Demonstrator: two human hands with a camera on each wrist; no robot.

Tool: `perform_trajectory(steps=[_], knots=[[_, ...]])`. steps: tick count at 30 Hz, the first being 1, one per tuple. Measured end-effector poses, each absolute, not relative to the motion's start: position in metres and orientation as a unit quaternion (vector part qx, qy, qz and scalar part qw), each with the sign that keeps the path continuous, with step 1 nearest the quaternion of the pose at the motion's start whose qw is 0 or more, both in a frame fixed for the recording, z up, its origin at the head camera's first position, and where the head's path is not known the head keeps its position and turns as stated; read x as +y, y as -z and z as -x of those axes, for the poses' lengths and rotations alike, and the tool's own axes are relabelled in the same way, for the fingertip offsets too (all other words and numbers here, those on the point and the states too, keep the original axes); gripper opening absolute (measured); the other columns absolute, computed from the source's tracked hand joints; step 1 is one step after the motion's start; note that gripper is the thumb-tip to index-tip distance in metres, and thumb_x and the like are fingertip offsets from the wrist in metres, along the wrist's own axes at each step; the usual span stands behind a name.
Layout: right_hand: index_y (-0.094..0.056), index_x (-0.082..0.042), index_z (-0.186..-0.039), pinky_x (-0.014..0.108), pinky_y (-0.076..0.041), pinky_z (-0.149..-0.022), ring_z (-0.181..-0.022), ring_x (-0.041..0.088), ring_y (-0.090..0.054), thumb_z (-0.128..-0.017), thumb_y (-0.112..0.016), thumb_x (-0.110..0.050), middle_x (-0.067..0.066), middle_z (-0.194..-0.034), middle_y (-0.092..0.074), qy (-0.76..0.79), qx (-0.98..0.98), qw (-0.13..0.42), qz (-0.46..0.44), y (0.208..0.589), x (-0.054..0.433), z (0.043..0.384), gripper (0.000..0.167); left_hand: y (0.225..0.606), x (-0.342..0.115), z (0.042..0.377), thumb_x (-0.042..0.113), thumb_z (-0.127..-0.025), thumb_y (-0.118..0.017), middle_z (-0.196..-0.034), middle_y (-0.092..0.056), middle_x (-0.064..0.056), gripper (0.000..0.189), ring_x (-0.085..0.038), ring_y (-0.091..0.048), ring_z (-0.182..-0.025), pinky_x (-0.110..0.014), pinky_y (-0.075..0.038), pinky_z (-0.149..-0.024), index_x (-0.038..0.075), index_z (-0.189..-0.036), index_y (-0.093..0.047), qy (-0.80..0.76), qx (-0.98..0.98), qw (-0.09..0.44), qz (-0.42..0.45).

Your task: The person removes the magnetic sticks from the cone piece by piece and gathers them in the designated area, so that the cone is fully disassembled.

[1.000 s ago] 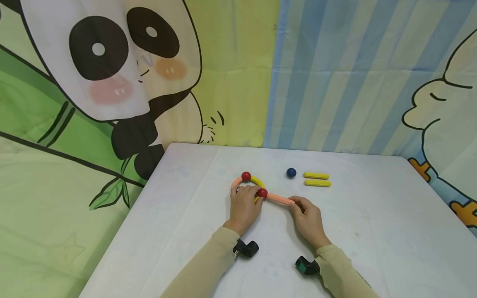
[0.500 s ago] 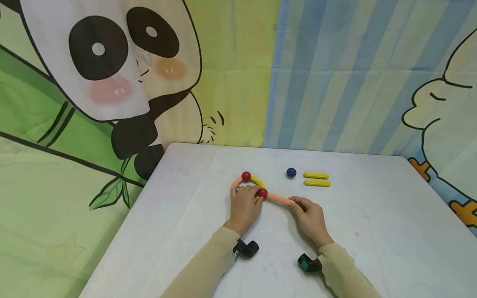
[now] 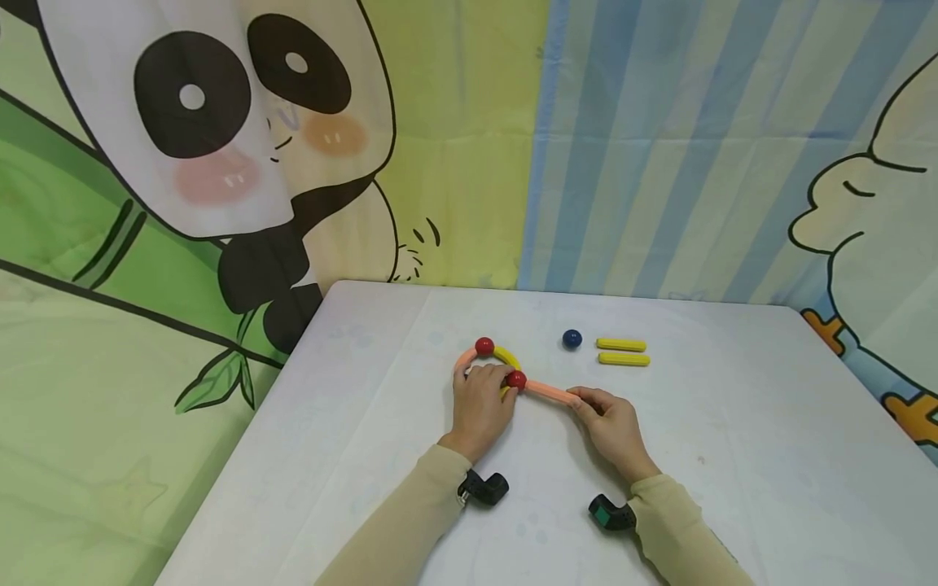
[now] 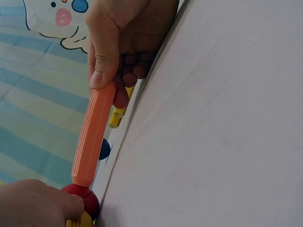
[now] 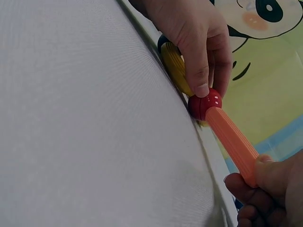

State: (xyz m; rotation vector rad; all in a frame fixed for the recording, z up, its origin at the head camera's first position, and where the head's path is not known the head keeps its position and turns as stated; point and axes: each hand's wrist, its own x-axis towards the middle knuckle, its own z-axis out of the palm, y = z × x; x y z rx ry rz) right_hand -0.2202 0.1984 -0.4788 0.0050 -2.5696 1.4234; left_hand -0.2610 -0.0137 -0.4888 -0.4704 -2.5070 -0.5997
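Note:
My left hand (image 3: 480, 411) pinches a red ball (image 3: 516, 380), with the thumb on its near side in the right wrist view. A straight orange rod (image 3: 548, 392) runs from that ball to my right hand (image 3: 614, 435), whose thumb and fingers pinch its other end. The rod's inner end meets the ball (image 5: 198, 108). From the same ball a ring of curved pieces goes left: a yellow curved rod (image 3: 507, 356), a second red ball (image 3: 484, 347) and an orange curved rod (image 3: 465, 358). My left hand hides the ring's near part; a dark blue ball (image 5: 163, 42) shows there in the right wrist view.
Farther back on the white table (image 3: 733, 423) lie a dark blue ball (image 3: 572, 339) and two straight yellow rods (image 3: 621, 345), side by side, right of the ring. Behind the table's far edge hangs a printed cloth (image 3: 454, 146). Each wrist wears a black camera (image 3: 487, 489).
My right wrist and forearm have shifted slightly to the right, while the fingers stay on the orange rod's end. The left hand and the ring have not visibly moved.

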Motion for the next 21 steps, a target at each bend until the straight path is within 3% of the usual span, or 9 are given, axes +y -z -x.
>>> perform_trajectory(steps=[8,14,21], knots=[[-0.073,-0.008,-0.107,0.023,-0.043,-0.067,-0.079,0.016,-0.053,-0.095,-0.064,-0.019,0.005,-0.091,-0.069,-0.475,-0.874,0.100,-0.003,0.4807,0.1991,0.2219,0.019,0.4884,-0.0136,0.2612,0.026,-0.086,-0.074,-0.103,-0.070,0.005,0.026,-0.017,-0.062,-0.093,-0.050,-0.031,-0.106,0.018,-0.111,-0.071,0.222,-0.922,0.260,0.182],[-0.072,-0.007,-0.113,0.021,-0.046,-0.072,-0.088,0.014,-0.057,-0.096,-0.063,-0.019,0.008,-0.102,-0.072,-0.498,-0.862,0.097,0.015,0.4791,0.2007,0.2226,0.023,0.4867,-0.0132,0.2613,0.025,-0.087,-0.074,-0.102,-0.070,0.002,0.026,-0.019,-0.062,-0.093,-0.051,-0.032,-0.104,0.016,-0.111,-0.070,0.224,-0.924,0.261,0.167],[-0.070,-0.005,-0.114,0.017,-0.045,-0.074,-0.090,0.013,-0.058,-0.097,-0.062,-0.023,0.009,-0.106,-0.071,-0.497,-0.857,0.135,-0.011,0.4863,0.2039,0.2235,0.026,0.4883,-0.0145,0.2615,0.024,-0.085,-0.074,-0.099,-0.071,0.002,0.026,-0.019,-0.062,-0.091,-0.053,-0.033,-0.103,0.015,-0.110,-0.070,0.227,-0.919,0.276,0.169]])
